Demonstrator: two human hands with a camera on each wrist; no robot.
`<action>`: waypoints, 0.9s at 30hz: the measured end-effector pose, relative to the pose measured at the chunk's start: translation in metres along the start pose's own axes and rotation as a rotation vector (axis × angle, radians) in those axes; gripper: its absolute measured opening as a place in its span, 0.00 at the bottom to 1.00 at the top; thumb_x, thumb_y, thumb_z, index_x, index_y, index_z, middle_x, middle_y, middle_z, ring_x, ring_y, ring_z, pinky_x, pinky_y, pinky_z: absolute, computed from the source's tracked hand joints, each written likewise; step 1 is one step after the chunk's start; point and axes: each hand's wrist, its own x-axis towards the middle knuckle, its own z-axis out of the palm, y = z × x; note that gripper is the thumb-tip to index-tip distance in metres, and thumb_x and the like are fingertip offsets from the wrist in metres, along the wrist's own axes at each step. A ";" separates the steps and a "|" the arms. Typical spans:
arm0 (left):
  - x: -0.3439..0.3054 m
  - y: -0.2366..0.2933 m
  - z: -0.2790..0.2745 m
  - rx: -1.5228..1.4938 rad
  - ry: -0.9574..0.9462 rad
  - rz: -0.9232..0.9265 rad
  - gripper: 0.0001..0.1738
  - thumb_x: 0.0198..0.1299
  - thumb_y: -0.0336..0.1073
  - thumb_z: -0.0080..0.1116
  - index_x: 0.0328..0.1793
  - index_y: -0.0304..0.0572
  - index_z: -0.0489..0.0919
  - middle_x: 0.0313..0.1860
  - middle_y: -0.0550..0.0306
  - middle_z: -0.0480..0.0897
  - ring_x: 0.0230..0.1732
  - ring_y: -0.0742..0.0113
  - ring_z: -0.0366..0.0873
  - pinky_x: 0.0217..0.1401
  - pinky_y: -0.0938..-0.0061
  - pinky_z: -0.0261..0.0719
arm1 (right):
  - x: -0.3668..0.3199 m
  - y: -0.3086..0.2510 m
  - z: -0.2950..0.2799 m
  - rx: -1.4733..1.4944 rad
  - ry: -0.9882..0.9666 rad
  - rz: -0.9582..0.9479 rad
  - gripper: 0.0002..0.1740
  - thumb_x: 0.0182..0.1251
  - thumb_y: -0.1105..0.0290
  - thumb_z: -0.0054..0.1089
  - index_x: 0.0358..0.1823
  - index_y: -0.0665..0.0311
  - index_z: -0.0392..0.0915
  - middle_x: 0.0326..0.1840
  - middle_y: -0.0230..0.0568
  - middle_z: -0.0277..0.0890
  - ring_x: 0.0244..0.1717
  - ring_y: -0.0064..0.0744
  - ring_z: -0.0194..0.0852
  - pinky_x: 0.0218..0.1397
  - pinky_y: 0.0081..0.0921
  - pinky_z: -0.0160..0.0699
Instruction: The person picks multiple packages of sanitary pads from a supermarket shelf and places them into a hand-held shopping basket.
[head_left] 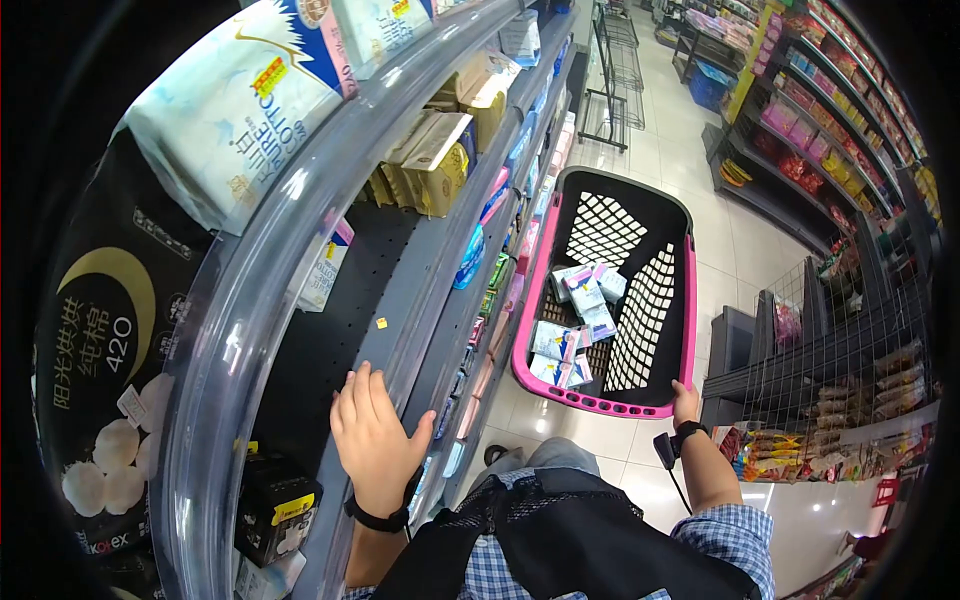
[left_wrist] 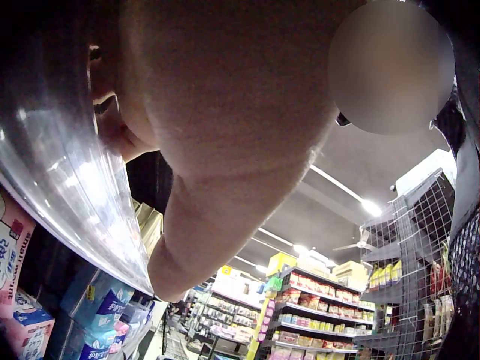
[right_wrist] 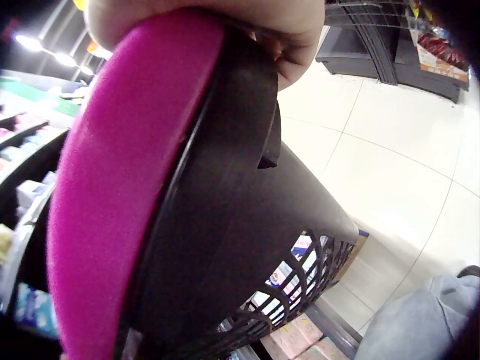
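Note:
My left hand (head_left: 378,430) lies over the front edge of a dark shelf (head_left: 375,262), by its clear plastic edge strip (head_left: 290,200), fingers extended and holding nothing. In the left wrist view the thumb (left_wrist: 169,277) shows beside the shiny strip. My right hand (head_left: 686,402) grips the near right corner of a black shopping basket with a pink rim (head_left: 690,310). In the right wrist view the fingers curl over that rim (right_wrist: 112,172). Several white-and-blue packs (head_left: 585,290) lie inside the basket.
Brown-gold packs (head_left: 440,165) and a white pack (head_left: 325,265) stand farther along the shelf; black packs (head_left: 275,505) are at its near end. A large white cotton pack (head_left: 235,110) sits above. Across the tiled aisle (head_left: 645,190) stand snack racks (head_left: 860,400).

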 end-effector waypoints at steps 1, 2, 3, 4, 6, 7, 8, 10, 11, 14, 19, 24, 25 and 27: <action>0.000 0.000 0.000 0.003 0.001 -0.003 0.39 0.39 0.47 0.66 0.56 0.32 0.66 0.58 0.44 0.68 0.58 0.47 0.65 0.62 0.56 0.60 | 0.000 0.000 0.000 0.005 -0.001 -0.023 0.09 0.55 0.73 0.55 0.37 0.69 0.73 0.30 0.33 0.72 0.31 0.24 0.67 0.38 0.23 0.66; 0.000 0.000 0.001 0.006 0.003 -0.007 0.40 0.39 0.47 0.66 0.56 0.32 0.66 0.58 0.44 0.68 0.58 0.47 0.65 0.62 0.56 0.60 | 0.001 0.001 -0.001 0.004 0.006 -0.020 0.09 0.55 0.73 0.55 0.37 0.69 0.73 0.30 0.33 0.72 0.31 0.24 0.67 0.38 0.23 0.66; 0.000 0.000 0.001 0.002 0.000 -0.002 0.40 0.39 0.47 0.66 0.56 0.32 0.66 0.58 0.44 0.68 0.58 0.47 0.65 0.62 0.56 0.60 | 0.001 0.001 0.000 0.017 0.005 -0.014 0.09 0.55 0.73 0.55 0.37 0.69 0.73 0.30 0.33 0.72 0.31 0.25 0.67 0.38 0.23 0.66; 0.000 0.000 0.001 0.005 -0.001 -0.005 0.40 0.38 0.47 0.66 0.56 0.32 0.66 0.58 0.44 0.68 0.58 0.47 0.65 0.62 0.57 0.61 | 0.001 0.000 0.000 0.030 0.003 -0.008 0.10 0.55 0.73 0.55 0.37 0.69 0.73 0.30 0.32 0.72 0.32 0.25 0.67 0.38 0.23 0.66; 0.000 0.001 0.001 0.006 -0.002 -0.008 0.40 0.38 0.46 0.67 0.56 0.32 0.65 0.58 0.44 0.68 0.58 0.47 0.65 0.62 0.57 0.61 | 0.003 0.004 -0.002 0.026 0.002 -0.007 0.10 0.55 0.73 0.56 0.38 0.69 0.73 0.30 0.33 0.72 0.32 0.25 0.67 0.38 0.23 0.66; 0.000 0.001 0.000 0.010 -0.002 -0.009 0.40 0.38 0.46 0.67 0.56 0.31 0.65 0.58 0.44 0.68 0.58 0.47 0.65 0.62 0.57 0.61 | 0.004 0.005 -0.003 0.023 -0.004 -0.007 0.10 0.55 0.73 0.56 0.38 0.70 0.73 0.30 0.33 0.72 0.32 0.25 0.67 0.38 0.23 0.66; 0.000 0.001 0.000 0.015 -0.003 -0.012 0.40 0.38 0.46 0.67 0.56 0.31 0.66 0.58 0.44 0.68 0.58 0.48 0.65 0.62 0.57 0.61 | 0.005 0.006 -0.003 0.019 -0.011 -0.007 0.10 0.55 0.73 0.56 0.38 0.70 0.73 0.30 0.33 0.72 0.32 0.25 0.67 0.38 0.22 0.66; 0.000 0.001 0.001 0.013 -0.001 -0.012 0.40 0.37 0.46 0.67 0.56 0.31 0.66 0.58 0.44 0.68 0.58 0.48 0.65 0.62 0.57 0.61 | 0.005 0.007 -0.004 0.015 -0.008 -0.007 0.11 0.55 0.72 0.56 0.39 0.70 0.73 0.31 0.34 0.73 0.32 0.25 0.68 0.39 0.23 0.66; 0.000 0.001 0.001 0.013 0.002 -0.013 0.40 0.37 0.46 0.67 0.56 0.31 0.66 0.58 0.44 0.69 0.58 0.48 0.65 0.62 0.58 0.61 | 0.005 0.007 -0.004 0.014 -0.007 -0.008 0.11 0.55 0.72 0.56 0.40 0.70 0.73 0.32 0.35 0.73 0.33 0.26 0.69 0.40 0.23 0.67; 0.001 0.001 0.000 0.008 -0.006 -0.018 0.40 0.37 0.45 0.67 0.56 0.31 0.66 0.58 0.44 0.69 0.58 0.48 0.66 0.61 0.58 0.61 | 0.003 0.005 -0.003 0.045 -0.023 0.001 0.12 0.55 0.72 0.56 0.40 0.70 0.73 0.33 0.36 0.74 0.35 0.27 0.70 0.42 0.23 0.67; 0.001 0.001 0.001 0.014 0.000 -0.013 0.40 0.36 0.45 0.67 0.56 0.31 0.66 0.58 0.44 0.69 0.58 0.48 0.65 0.61 0.58 0.61 | 0.002 0.004 -0.001 0.037 0.000 -0.011 0.13 0.55 0.72 0.56 0.41 0.71 0.73 0.34 0.36 0.74 0.36 0.28 0.70 0.43 0.24 0.67; 0.001 0.001 0.001 0.019 -0.007 -0.018 0.40 0.37 0.45 0.67 0.56 0.30 0.66 0.58 0.44 0.69 0.58 0.48 0.65 0.61 0.58 0.61 | 0.000 0.000 -0.002 -0.013 -0.011 0.010 0.15 0.56 0.70 0.55 0.43 0.71 0.72 0.36 0.36 0.74 0.38 0.27 0.70 0.47 0.23 0.66; 0.001 0.001 0.001 0.020 -0.009 -0.019 0.40 0.37 0.45 0.67 0.56 0.30 0.66 0.58 0.44 0.69 0.58 0.48 0.65 0.61 0.58 0.61 | 0.000 0.000 -0.002 -0.003 -0.015 0.013 0.15 0.56 0.71 0.55 0.43 0.71 0.72 0.36 0.36 0.74 0.38 0.27 0.70 0.46 0.23 0.66; 0.001 0.001 0.001 0.022 -0.010 -0.018 0.40 0.37 0.45 0.67 0.55 0.30 0.66 0.58 0.44 0.69 0.58 0.48 0.65 0.61 0.58 0.61 | 0.003 0.003 -0.002 0.009 -0.019 0.018 0.14 0.56 0.71 0.55 0.43 0.71 0.72 0.36 0.36 0.74 0.38 0.27 0.69 0.46 0.23 0.66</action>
